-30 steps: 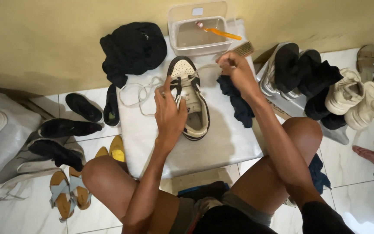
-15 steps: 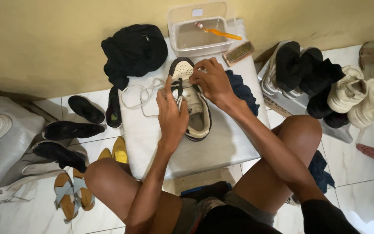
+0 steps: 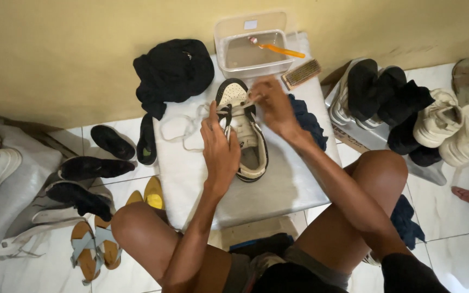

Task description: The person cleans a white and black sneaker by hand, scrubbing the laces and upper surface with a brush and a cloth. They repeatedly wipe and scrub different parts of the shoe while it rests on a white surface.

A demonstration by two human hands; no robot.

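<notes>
A cream and black sneaker point(image 3: 248, 144) lies on a white cloth-covered low table point(image 3: 283, 184) between my knees. My left hand point(image 3: 219, 149) grips the sneaker's left side near the eyelets. My right hand point(image 3: 271, 106) pinches the white shoelace at the top of the tongue. The loose lace point(image 3: 183, 130) trails in loops to the left across the cloth.
A clear tub of water point(image 3: 253, 51) with an orange toothbrush point(image 3: 278, 49) stands at the table's far edge, a scrub brush point(image 3: 301, 73) beside it. A black garment point(image 3: 172, 73), a dark blue cloth point(image 3: 308, 122), and several shoes and sandals lie around on the tiled floor.
My right hand has come back from the scrub brush to the sneaker's tongue and taken the lace. My left hand has stayed on the shoe.
</notes>
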